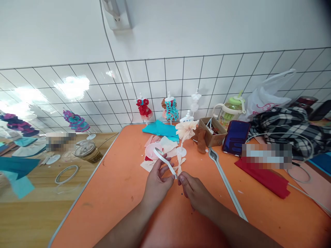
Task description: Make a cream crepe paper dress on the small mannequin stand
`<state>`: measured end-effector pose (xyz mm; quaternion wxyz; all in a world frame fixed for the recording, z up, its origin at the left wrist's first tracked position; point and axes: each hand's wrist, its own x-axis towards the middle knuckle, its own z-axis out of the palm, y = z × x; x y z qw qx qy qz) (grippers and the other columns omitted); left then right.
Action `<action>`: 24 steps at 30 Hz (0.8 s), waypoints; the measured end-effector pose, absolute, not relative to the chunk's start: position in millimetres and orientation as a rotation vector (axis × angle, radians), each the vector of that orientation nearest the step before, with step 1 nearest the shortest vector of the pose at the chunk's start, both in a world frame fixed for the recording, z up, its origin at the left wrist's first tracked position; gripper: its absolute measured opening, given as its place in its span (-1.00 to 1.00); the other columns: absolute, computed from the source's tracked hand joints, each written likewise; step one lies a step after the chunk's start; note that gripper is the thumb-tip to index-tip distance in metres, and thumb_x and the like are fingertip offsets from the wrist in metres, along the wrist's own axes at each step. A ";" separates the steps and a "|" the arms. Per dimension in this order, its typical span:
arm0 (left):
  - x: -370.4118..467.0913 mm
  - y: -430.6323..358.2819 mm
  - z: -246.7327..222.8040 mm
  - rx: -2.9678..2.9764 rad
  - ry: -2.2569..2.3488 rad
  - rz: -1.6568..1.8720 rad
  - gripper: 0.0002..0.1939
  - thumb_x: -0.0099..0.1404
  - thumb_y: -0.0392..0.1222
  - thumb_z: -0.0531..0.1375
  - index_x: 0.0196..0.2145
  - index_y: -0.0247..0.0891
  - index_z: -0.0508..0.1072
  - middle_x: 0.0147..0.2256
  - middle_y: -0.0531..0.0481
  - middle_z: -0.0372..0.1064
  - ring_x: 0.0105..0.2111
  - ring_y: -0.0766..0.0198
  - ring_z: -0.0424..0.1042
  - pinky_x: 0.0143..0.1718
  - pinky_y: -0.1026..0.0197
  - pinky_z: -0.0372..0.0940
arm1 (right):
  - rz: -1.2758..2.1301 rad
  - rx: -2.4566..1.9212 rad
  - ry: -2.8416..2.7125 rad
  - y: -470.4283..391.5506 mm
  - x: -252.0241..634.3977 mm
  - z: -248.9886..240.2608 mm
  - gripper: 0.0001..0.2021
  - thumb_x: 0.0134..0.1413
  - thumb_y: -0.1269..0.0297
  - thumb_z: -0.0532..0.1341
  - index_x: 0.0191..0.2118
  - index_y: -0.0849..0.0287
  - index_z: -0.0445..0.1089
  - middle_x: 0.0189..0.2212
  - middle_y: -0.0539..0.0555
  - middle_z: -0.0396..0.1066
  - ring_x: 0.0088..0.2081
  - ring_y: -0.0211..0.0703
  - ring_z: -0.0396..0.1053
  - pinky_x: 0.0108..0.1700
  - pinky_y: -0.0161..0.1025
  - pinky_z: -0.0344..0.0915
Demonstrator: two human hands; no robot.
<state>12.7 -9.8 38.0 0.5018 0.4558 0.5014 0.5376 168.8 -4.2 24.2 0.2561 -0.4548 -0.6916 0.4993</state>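
Observation:
My left hand [159,182] is closed on a roll of narrow white tape [165,159], its thumb and fingertips at the tape's near end. Close beside it, my right hand [196,190] pinches the lower end of a gathered cream crepe paper piece [180,164] that spreads like a bow. The two hands almost meet there. Just beyond them, a small white dress form stand [181,152] carries a ruffled cream skirt [186,130]. Pale paper scraps [168,144] and a pinkish round dish [152,150] lie behind my left hand.
Small dress forms in red [144,108] and turquoise flowers [172,108] stand along the wall. Folded turquoise paper [160,128] lies before them. To the right are a small box [215,132], a phone [236,137], a grey lamp arm [229,184] and red crepe paper [263,179].

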 end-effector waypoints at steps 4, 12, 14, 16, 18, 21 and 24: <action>17.5 -12.4 38.3 1.090 1.197 1.307 -0.28 0.08 -0.31 0.25 0.17 -0.04 0.12 0.10 -0.14 0.16 0.08 0.03 0.26 -0.34 0.28 0.41 | 1.245 -1.192 -1.890 -5.3 163.3 19.9 -0.68 0.29 0.04 -0.18 -0.32 0.09 0.16 -0.61 -0.10 0.12 -0.57 -0.27 0.14 -0.50 -0.35 0.05; 21.7 -16.0 37.8 1.093 1.114 1.385 -0.30 0.09 -0.36 0.22 0.16 -0.04 0.11 0.13 -0.13 0.12 0.10 0.06 0.24 -0.24 0.24 0.42 | 1.239 -1.193 -1.758 -6.1 155.0 10.3 -0.64 0.26 0.00 -0.14 -0.33 0.13 0.20 -0.61 -0.09 0.12 -0.54 -0.26 0.14 -0.49 -0.33 0.04; 21.7 -16.0 38.2 1.089 1.112 1.390 -0.30 0.09 -0.36 0.22 0.16 -0.03 0.11 0.15 -0.12 0.10 0.10 0.05 0.24 -0.23 0.22 0.42 | 1.288 -1.179 -1.704 -6.5 154.0 10.0 -0.64 0.25 -0.02 -0.13 -0.34 0.13 0.20 -0.62 -0.10 0.08 -0.56 -0.28 0.10 -0.51 -0.34 0.03; 21.8 -15.9 38.7 1.085 1.108 1.401 -0.29 0.09 -0.36 0.23 0.16 -0.02 0.10 0.14 -0.13 0.10 0.09 0.05 0.24 -0.23 0.21 0.42 | 1.331 -1.170 -1.668 -6.8 153.3 9.8 -0.64 0.24 -0.04 -0.12 -0.34 0.12 0.20 -0.62 -0.11 0.07 -0.58 -0.30 0.07 -0.53 -0.35 0.03; 22.0 -15.9 39.1 1.084 1.105 1.409 -0.28 0.08 -0.36 0.23 0.16 -0.02 0.09 0.13 -0.13 0.11 0.09 0.05 0.25 -0.23 0.21 0.42 | 1.346 -1.169 -1.660 -6.8 153.0 9.4 -0.64 0.23 -0.05 -0.11 -0.33 0.12 0.20 -0.62 -0.11 0.07 -0.57 -0.30 0.07 -0.53 -0.35 0.03; 21.9 -16.0 39.1 1.082 1.115 1.401 -0.28 0.08 -0.34 0.24 0.15 -0.02 0.11 0.13 -0.12 0.11 0.09 0.06 0.25 -0.23 0.23 0.41 | 1.341 -1.175 -1.658 -6.4 152.9 8.3 -0.64 0.22 -0.05 -0.10 -0.34 0.12 0.20 -0.62 -0.11 0.06 -0.57 -0.30 0.07 -0.53 -0.35 0.03; 21.7 -16.2 38.5 1.088 1.117 1.392 -0.31 0.09 -0.32 0.24 0.14 -0.04 0.12 0.13 -0.12 0.14 0.09 0.07 0.25 -0.20 0.23 0.40 | 1.343 -1.179 -1.654 -6.2 153.0 8.2 -0.65 0.22 -0.04 -0.09 -0.35 0.12 0.19 -0.61 -0.11 0.06 -0.57 -0.30 0.07 -0.53 -0.36 0.03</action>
